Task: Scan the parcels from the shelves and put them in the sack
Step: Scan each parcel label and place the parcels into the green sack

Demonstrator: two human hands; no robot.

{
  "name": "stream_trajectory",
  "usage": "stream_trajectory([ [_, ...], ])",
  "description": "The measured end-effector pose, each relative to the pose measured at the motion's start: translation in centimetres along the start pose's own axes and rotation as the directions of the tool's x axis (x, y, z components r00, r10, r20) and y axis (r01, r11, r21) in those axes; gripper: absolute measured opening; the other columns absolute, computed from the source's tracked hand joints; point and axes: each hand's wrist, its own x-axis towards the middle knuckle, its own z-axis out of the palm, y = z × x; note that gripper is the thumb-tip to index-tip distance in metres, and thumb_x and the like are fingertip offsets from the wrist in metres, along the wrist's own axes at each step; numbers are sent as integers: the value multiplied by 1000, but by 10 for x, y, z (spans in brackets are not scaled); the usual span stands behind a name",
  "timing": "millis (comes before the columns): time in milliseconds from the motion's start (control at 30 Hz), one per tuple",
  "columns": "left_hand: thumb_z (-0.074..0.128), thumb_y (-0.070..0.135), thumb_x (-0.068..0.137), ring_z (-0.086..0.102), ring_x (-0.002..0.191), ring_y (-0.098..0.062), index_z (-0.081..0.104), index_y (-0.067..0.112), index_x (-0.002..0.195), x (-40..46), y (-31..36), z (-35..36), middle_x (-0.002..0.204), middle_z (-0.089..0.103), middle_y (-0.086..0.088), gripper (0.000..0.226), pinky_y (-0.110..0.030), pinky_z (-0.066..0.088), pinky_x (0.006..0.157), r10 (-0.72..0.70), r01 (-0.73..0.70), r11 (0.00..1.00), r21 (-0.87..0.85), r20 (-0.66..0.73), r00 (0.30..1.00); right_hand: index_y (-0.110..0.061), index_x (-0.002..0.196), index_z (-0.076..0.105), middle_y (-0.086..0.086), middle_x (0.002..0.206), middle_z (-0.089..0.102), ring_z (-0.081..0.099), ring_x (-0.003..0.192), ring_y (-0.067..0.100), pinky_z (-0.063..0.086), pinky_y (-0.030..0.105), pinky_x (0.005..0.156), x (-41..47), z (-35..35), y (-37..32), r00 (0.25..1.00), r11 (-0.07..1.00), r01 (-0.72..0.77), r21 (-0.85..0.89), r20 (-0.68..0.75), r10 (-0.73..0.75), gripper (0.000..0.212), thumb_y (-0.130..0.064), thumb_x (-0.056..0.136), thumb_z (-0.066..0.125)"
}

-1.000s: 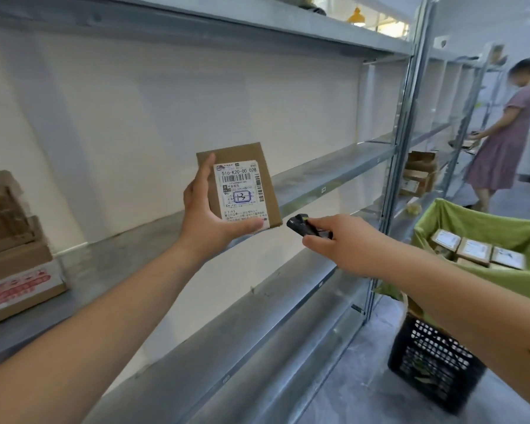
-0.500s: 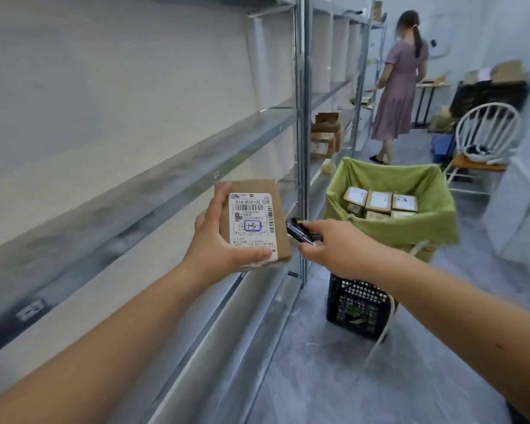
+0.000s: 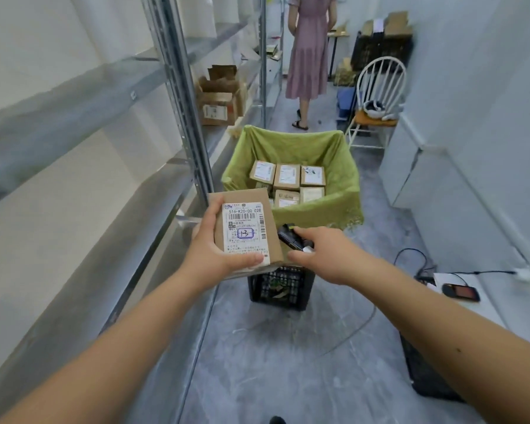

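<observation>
Head view, looking down the aisle; the left hand (image 3: 218, 252) has the parcel (image 3: 245, 231) just left of centre frame, thumb curled over the bottom edge of the label and fingers wrapped round the left side; label faces up toward the camera. The right hand (image 3: 325, 255) is right beside it, fingers clenched round a small black scanner (image 3: 291, 237) whose nose points at the parcel's right edge, nearly touching it.

The sack (image 3: 343, 191) (green cloth, draped over a black crate (image 3: 280, 289)) sits just beyond the parcel, mid-frame; there's already a layer of similar boxes (image 3: 288, 182) in it, labels up. Metal shelves (image 3: 74, 96) run down the left of the frame; another person (image 3: 308, 56) stands at the top, back turned, well apart.

My read on handling: it's a flat cardboard box held one-handed, so probably light; stiff corners, matte surface, shouldn't slip. The glossy label is the slicker bit, so I'd keep the grip on the bare cardboard edges and keep the thumb off the barcodes. Can't tell what's inside, so I'd lower it flat into a gap among the others rather than toss it. Whether the scan has registered, no idea from here.
</observation>
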Motion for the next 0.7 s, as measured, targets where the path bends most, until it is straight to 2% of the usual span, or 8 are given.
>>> stream_trajectory([
  [100, 104, 30, 42, 66, 123, -16, 26, 53, 157, 35, -4, 17, 146, 57, 2, 141, -48, 55, 105, -43, 44, 999, -26, 50, 998, -27, 139, 62, 1, 115, 73, 66, 87, 14, 57, 36, 80, 23, -6, 20, 999, 999, -43, 6, 1, 43, 53, -51, 92, 66],
  [267, 103, 28, 44, 65, 124, -13, 25, 52, 158, 92, -14, 36, 145, 56, 7, 140, -46, 54, 107, -64, 68, 997, -30, 117, 991, -24, 151, 51, 0, 124, 71, 65, 98, 17, 53, 33, 81, 65, -9, 47, 994, 993, -107, 39, 1, 107, 65, -51, 94, 65],
  [367, 103, 33, 43, 63, 126, -9, 31, 64, 147, 135, -25, 41, 146, 55, 11, 131, -45, 53, 109, -52, 57, 997, -46, 113, 992, -25, 153, 50, 0, 140, 64, 62, 118, 21, 47, 31, 88, 95, -11, 60, 989, 985, -138, 99, -31, 142, 68, -53, 93, 66],
  [433, 104, 34, 43, 60, 130, -13, 33, 69, 142, 171, -34, 43, 150, 52, 8, 127, -48, 52, 110, -46, 52, 997, -52, 97, 994, -26, 148, 56, 0, 135, 67, 63, 107, 18, 48, 30, 83, 121, -13, 67, 985, 979, -160, 131, -46, 167, 62, -53, 93, 67],
  [500, 106, 33, 44, 64, 125, -10, 33, 61, 148, 212, -45, 43, 146, 58, 12, 130, -46, 56, 104, -44, 53, 996, -78, 108, 993, -29, 139, 63, -4, 118, 71, 61, 87, 11, 49, 25, 73, 152, -13, 74, 981, 971, -178, 157, -45, 187, 53, -52, 92, 68],
  [600, 106, 36, 42, 65, 123, -6, 27, 57, 153, 280, -61, 43, 140, 62, 19, 138, -45, 57, 103, -72, 84, 993, -81, 145, 987, -33, 143, 60, -14, 109, 67, 64, 82, 8, 43, 15, 59, 204, -14, 81, 970, 958, -223, 180, -56, 236, 56, -53, 91, 69],
  [700, 104, 40, 39, 59, 132, -15, 22, 55, 156, 349, -70, 41, 150, 54, 10, 144, -49, 49, 112, -142, 150, 988, -35, 162, 977, -34, 140, 62, -18, 101, 67, 63, 74, 5, 44, 19, 56, 254, -18, 81, 952, 936, -286, 205, -50, 302, 55, -55, 89, 68],
])
